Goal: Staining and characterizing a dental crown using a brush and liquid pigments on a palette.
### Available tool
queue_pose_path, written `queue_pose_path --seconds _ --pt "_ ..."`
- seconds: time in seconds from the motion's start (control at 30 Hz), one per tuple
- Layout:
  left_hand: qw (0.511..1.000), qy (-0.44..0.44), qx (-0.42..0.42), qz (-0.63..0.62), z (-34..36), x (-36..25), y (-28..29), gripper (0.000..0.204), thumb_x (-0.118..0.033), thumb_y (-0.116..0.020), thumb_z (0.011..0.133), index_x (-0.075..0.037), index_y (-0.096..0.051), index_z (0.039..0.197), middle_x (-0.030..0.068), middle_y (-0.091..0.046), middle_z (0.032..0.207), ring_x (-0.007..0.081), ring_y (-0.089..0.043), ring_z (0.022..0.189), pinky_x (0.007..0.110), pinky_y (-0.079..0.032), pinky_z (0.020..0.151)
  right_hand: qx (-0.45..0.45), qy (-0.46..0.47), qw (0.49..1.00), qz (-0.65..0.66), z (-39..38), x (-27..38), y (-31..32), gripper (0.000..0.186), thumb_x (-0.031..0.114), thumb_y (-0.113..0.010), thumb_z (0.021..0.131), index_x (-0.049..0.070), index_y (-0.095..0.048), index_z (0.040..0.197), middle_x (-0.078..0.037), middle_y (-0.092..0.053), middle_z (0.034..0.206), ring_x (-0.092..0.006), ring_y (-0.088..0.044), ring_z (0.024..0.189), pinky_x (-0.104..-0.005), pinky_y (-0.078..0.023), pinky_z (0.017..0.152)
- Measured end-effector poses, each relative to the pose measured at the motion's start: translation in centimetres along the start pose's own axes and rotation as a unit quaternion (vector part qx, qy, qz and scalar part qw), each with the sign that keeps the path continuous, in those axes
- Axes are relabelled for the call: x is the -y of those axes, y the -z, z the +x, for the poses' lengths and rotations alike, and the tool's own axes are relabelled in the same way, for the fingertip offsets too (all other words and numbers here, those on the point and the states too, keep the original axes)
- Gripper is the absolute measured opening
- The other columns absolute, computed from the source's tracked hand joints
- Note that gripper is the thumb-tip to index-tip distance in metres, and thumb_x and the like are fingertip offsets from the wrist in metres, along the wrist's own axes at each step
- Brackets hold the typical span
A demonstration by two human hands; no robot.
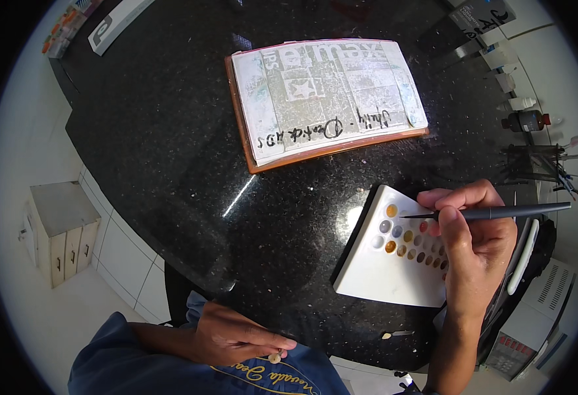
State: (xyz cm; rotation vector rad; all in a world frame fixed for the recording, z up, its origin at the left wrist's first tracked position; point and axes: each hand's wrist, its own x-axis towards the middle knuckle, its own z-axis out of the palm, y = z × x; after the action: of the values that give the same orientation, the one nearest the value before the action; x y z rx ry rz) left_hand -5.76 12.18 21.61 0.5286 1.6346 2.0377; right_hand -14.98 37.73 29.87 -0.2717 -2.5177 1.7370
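My right hand [470,247] pinches a slim dark fine-tipped brush [532,209]. Its thin tip points left over the upper wells of a white paint palette [384,283]. These wells hold ochre, grey, reddish and brown colours, and my hand hides the palette's right part. Close to my body, at the lower edge, my left hand [239,334] is closed with its fingertips on a small cream tooth-like piece [275,359]. How that piece is held underneath is hidden.
A paper-covered pad in a brown tray [331,105] lies on the black speckled table [150,131]. Near the front edge are a small cream piece [386,336] and a thin metal bit [402,333]. Brushes [539,164] and a brown bottle [526,121] stand at right.
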Motion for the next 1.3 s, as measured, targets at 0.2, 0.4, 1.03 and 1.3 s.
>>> queue_pose_path --seconds 0.2,0.4,1.03,1.3 --pt "1.000 0.003 0.001 -0.004 0.1 -0.1 -0.1 0.023 0.001 -0.069 0.075 0.001 -0.067 0.098 0.0140 -0.069 0.085 0.0172 -0.069 0.074 0.023 -0.058 0.063 -0.014 -0.009 0.999 0.038 -0.3 0.4 0.6 0.004 -0.001 -0.055 0.080 -0.004 -0.057 0.079 -0.018 -0.065 0.082 -0.0099 -0.061 0.066 -0.0190 -0.048 0.059" --pt "0.999 0.033 -0.004 -0.005 0.5 -0.8 -0.2 0.022 0.001 -0.068 0.076 0.000 -0.067 0.098 0.0135 -0.069 0.084 0.0184 -0.069 0.075 0.024 -0.057 0.067 -0.109 0.126 0.986 0.003 -4.6 1.3 2.0 0.025 0.023 -0.060 0.086 -0.001 -0.054 0.087 -0.014 -0.060 0.076 -0.0178 -0.063 0.074 -0.0208 -0.048 0.055" --pt "0.996 -0.034 -0.080 0.023 1.1 -0.2 -1.0 0.012 -0.005 -0.070 0.076 0.000 -0.070 0.087 0.0126 -0.069 0.080 0.0159 -0.069 0.068 0.021 -0.055 0.060 0.028 0.231 0.973 -0.013 -15.2 -1.6 -4.6 0.025 0.020 -0.064 0.083 0.008 -0.042 0.083 -0.005 -0.048 0.065 -0.0126 -0.049 0.051 -0.0236 -0.042 0.046" --pt "0.991 -0.049 -0.103 0.070 1.0 -0.4 -1.2 0.015 -0.001 -0.074 0.070 -0.001 -0.071 0.086 0.0106 -0.069 0.076 0.0141 -0.068 0.066 0.020 -0.054 0.055 0.050 0.243 0.969 -0.019 -15.2 -1.8 -4.3 0.020 0.014 -0.062 0.080 0.007 -0.043 0.083 -0.005 -0.049 0.064 -0.0122 -0.050 0.051 -0.0239 -0.043 0.047"
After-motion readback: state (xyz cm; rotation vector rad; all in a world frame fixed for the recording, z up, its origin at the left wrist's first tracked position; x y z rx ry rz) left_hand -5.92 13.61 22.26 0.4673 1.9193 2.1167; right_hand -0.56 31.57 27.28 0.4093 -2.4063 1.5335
